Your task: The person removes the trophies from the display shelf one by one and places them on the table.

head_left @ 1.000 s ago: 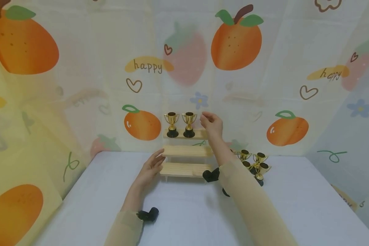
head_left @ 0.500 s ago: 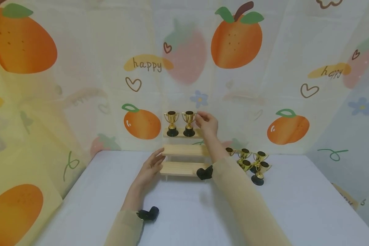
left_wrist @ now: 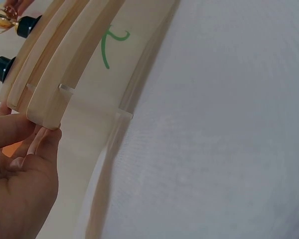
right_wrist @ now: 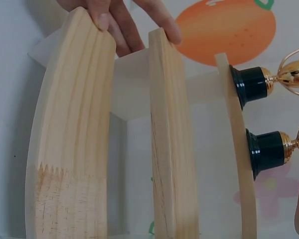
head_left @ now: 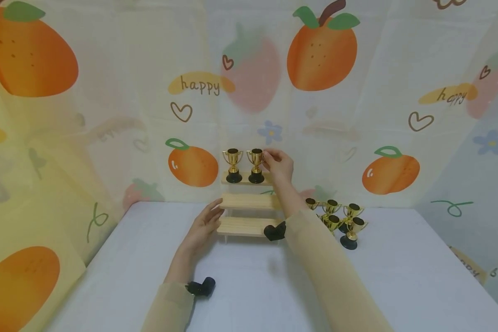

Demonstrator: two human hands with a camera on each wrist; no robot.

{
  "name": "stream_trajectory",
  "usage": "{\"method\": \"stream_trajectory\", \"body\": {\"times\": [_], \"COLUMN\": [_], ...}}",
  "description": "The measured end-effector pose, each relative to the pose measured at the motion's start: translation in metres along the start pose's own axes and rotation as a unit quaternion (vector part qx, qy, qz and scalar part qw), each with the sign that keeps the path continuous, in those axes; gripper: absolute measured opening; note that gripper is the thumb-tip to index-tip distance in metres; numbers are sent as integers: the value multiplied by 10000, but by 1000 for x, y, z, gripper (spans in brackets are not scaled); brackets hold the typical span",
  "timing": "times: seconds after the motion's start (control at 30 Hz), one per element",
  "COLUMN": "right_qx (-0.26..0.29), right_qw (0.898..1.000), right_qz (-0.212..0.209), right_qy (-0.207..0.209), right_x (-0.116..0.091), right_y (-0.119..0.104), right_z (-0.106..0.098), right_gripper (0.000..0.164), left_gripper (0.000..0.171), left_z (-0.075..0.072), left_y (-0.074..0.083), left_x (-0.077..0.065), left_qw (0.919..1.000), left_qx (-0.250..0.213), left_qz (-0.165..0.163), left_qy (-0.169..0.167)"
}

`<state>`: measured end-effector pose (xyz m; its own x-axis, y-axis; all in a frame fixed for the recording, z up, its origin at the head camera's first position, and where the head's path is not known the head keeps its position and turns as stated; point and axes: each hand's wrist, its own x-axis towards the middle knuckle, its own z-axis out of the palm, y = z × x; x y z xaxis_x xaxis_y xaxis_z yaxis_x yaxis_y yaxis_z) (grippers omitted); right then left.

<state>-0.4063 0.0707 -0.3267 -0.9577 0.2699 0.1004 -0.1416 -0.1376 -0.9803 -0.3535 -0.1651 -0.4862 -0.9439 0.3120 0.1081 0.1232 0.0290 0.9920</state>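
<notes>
A three-tier wooden display shelf (head_left: 249,201) stands against the backdrop. On its top tier are two small gold trophies with black bases, the left trophy (head_left: 233,159) and the right trophy (head_left: 256,159), both upright and side by side. My right hand (head_left: 281,166) pinches the right-hand handle of the right trophy between thumb and fingers. At the shelf's left end, my left hand (head_left: 201,227) holds the planks, its thumb on the lowest plank (right_wrist: 74,114) and a finger reaching the middle plank (right_wrist: 172,124). In the left wrist view the thumb and fingers meet around the plank end.
Several more gold trophies (head_left: 351,230) stand grouped on the white tabletop (head_left: 249,286) to the right of the shelf, partly behind my right forearm. A fruit-printed cloth (head_left: 323,115) hangs close behind the shelf and along both sides.
My right hand has moved left from beside the shelf's top tier to the right trophy's handle. The left hand stays on the shelf. Both trophies on top hold their places.
</notes>
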Motion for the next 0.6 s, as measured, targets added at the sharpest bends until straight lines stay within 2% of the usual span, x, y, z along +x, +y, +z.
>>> {"method": "stream_trajectory", "body": {"times": [0.33,0.6], "right_qx": [68,236], "right_qw": [9999,9996], "right_qz": [49,-95], "right_qy": [124,114], "right_x": [-1,-2], "right_y": [-1,-5], "right_z": [1,-3], "right_gripper": [23,22], "left_gripper": [65,65], "left_z": [0,1], "left_y": [-1,1], "left_x": [1,0], "left_qw": [10000,10000], "left_qx": [-3,3], "left_qz": [-19,-32], "left_qy": [-18,13]}}
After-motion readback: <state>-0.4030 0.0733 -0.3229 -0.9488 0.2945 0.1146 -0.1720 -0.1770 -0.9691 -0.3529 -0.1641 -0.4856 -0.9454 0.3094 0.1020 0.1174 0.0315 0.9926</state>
